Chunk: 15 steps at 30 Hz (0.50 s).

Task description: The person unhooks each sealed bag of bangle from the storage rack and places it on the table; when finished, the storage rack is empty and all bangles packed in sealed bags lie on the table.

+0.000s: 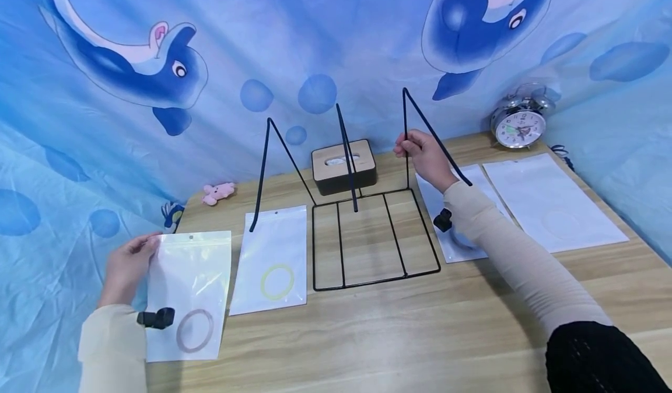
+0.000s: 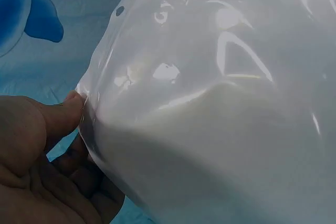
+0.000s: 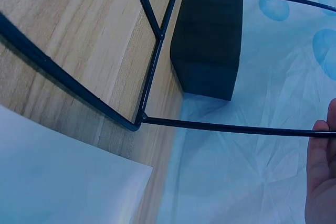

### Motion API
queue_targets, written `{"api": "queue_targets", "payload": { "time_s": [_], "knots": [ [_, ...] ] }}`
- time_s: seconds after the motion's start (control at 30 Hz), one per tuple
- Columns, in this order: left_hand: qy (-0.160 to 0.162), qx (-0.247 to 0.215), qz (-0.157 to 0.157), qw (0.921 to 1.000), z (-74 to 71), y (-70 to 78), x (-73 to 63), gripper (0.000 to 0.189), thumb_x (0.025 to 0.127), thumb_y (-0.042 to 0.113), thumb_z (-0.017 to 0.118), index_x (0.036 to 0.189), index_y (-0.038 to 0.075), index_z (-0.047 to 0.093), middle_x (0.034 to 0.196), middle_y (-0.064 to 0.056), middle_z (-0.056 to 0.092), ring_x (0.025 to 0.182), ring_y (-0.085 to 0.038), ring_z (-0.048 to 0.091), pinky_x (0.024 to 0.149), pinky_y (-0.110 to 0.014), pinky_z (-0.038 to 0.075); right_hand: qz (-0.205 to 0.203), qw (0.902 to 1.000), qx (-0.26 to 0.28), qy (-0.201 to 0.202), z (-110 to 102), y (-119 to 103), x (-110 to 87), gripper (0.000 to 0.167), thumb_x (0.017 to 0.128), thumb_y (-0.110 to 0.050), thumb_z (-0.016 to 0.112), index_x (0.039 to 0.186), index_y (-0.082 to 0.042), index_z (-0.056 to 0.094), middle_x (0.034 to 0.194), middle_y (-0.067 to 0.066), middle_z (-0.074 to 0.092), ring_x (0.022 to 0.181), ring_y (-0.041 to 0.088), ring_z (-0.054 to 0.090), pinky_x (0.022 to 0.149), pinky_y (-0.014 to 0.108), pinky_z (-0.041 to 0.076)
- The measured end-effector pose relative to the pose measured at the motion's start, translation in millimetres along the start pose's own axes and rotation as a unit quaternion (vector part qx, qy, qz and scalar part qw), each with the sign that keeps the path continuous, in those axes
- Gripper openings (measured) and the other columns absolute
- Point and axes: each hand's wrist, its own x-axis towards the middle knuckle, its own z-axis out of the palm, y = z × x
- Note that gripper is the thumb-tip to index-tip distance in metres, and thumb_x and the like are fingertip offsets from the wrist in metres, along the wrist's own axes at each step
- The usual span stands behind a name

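Note:
My left hand (image 1: 128, 267) pinches the upper left edge of a white resealable plastic bag (image 1: 189, 282). A brownish ring (image 1: 195, 330) shows low on that bag. In the left wrist view, the thumb (image 2: 63, 119) presses on the edge of the glossy, bulging film. Toward the back of the table, my right hand (image 1: 427, 157) grips the right upright rod of a black wire rack (image 1: 406, 274). Part of that hand (image 3: 321, 182) shows at the right wrist view's edge, against the rod (image 3: 231, 128). The rack has three bent arms above a flat base.
Left of the rack lies a white bag (image 1: 262, 247) with a yellow ring; two more bags, one here (image 1: 556, 200), lie on the right. A tissue box (image 1: 343, 180) stands behind the rack. A pink toy (image 1: 217, 193) and an alarm clock (image 1: 520, 126) sit by the back edge.

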Motion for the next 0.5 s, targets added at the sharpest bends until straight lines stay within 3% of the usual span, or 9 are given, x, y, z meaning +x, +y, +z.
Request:
{"api": "queue_targets", "payload": {
  "time_s": [0.17,0.33,0.5],
  "knots": [
    [-0.003,0.0,-0.031,0.9995,4.2,12.9,21.1,0.062,0.107,0.042,0.04,0.16,0.017,0.021,0.162,-0.023,0.019,0.142,-0.05,0.025,0.111,-0.068,0.03,-0.003,1.0,-0.004,0.006,-2,2,0.0,0.026,0.106,-0.019,0.047,0.109,0.002,0.062,0.104,0.02,0.067,0.091,0.02,0.064,0.091,0.038,0.054],
    [0.021,0.001,-0.03,0.9993,15.9,19.7,39.3,0.063,0.106,0.027,0.045,0.16,0.007,0.021,0.159,-0.028,0.024,0.14,-0.048,0.029,0.113,-0.062,0.033,-0.011,0.9999,0.003,0.007,-3,4,0.0,0.026,0.106,-0.019,0.047,0.108,0.002,0.063,0.103,0.019,0.067,0.091,0.021,0.064,0.09,0.036,0.054],
    [0.032,-0.001,-0.034,0.9989,25.2,17.2,52.2,0.061,0.106,0.022,0.043,0.159,0.002,0.02,0.159,-0.028,0.022,0.142,-0.047,0.028,0.113,-0.06,0.032,-0.011,0.9999,0.006,0.009,-1,6,-0.3,0.024,0.106,-0.015,0.048,0.108,0.003,0.063,0.1,0.016,0.068,0.091,0.021,0.065,0.09,0.037,0.055]
  ]
}}
